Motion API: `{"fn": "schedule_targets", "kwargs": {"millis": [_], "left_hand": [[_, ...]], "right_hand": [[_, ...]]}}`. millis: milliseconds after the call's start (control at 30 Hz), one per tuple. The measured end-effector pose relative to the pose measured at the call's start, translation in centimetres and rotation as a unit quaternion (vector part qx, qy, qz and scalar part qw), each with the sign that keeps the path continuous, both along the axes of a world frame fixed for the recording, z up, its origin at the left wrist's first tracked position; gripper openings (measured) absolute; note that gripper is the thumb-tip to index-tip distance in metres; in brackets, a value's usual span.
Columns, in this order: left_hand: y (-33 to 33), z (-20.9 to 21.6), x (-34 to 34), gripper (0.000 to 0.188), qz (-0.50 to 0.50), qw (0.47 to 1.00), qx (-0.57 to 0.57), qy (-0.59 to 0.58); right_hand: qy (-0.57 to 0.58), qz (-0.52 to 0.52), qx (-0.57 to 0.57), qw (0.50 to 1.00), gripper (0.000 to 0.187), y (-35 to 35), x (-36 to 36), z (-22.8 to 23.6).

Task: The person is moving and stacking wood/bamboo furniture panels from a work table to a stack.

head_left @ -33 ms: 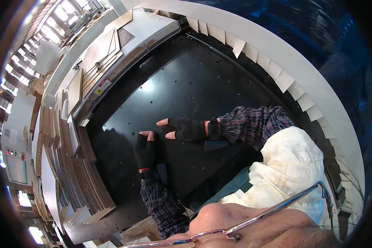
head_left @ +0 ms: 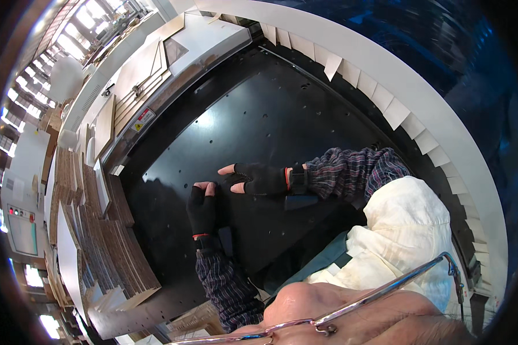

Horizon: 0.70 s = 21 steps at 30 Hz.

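Observation:
My left hand (head_left: 201,211), in a black fingerless glove with a red edge at the wrist, is over the black, hole-dotted machine bed (head_left: 253,115). Its thumb and a bent finger meet at the tips, and I see nothing between them; the other fingers are hidden. To its right is my right hand (head_left: 260,179), gloved the same way and pointing left. Its thumb and one finger reach out apart from each other, with nothing visible between them. The hands do not touch. Dark checked sleeves cover both forearms.
Stacked brown boards (head_left: 106,236) stand at the left edge of the bed. Thin pale sheets (head_left: 141,80) lie on a white ledge at the far left, above a warning label (head_left: 143,119). Pale overlapping strips (head_left: 397,112) line the white frame on the right. A control panel (head_left: 23,230) stands far left.

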<state>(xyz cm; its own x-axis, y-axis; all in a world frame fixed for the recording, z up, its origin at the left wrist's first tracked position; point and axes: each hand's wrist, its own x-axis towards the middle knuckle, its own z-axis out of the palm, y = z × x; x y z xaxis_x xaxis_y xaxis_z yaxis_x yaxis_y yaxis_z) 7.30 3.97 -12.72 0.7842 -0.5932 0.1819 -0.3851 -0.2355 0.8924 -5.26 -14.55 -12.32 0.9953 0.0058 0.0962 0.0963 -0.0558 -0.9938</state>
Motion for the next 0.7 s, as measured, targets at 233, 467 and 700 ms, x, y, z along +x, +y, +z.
{"fn": "schedule_targets", "kwargs": {"millis": [233,467,700], "left_hand": [[0.0,-0.1,-0.1,0.018,0.015,1.000,0.003,0.018],[0.2,1.7,-0.9,0.031,0.037,0.998,-0.009,0.059],[4.8,8.9,-13.9,0.023,-0.097,0.936,-0.338,0.010]], "right_hand": [[-0.017,-0.008,-0.071,0.997,0.055,-0.4,0.1,0.1],[-0.043,-0.004,-0.070,0.997,0.055,-0.4,0.6,0.3],[0.011,0.057,0.071,0.996,0.053,-0.5,1.1,-0.4]]}}
